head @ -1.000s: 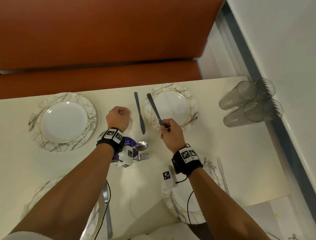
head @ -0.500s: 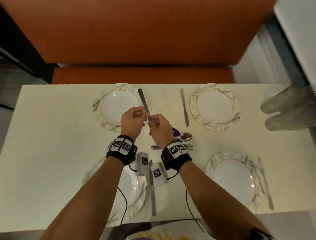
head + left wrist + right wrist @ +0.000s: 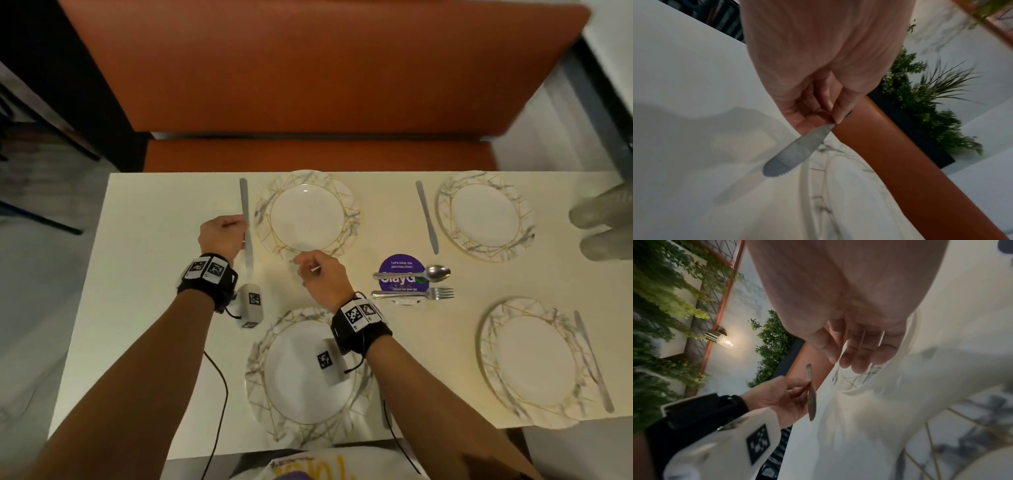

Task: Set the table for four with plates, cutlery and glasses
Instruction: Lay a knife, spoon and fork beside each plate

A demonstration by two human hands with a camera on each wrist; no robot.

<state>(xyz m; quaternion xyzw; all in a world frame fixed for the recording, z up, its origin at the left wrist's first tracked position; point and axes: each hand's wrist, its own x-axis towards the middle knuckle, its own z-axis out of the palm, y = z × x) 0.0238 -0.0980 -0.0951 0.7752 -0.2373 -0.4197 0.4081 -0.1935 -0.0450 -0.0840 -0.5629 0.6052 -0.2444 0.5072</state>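
The right hand (image 3: pixel 322 274) hangs slack and empty over the near edge of the far plate (image 3: pixel 306 214). Beyond it, the left hand (image 3: pixel 221 236) pinches a knife (image 3: pixel 245 219) mid-length, just left of that plate (seemingly just above the counter (image 3: pixel 144 274)). It looks thin, stiff and slick, so gripping by the handle seems safest.

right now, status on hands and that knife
Left hand pinching knife beside far-left plate, still above the table. Right hand empty, fingers relaxed. Nothing in the way.
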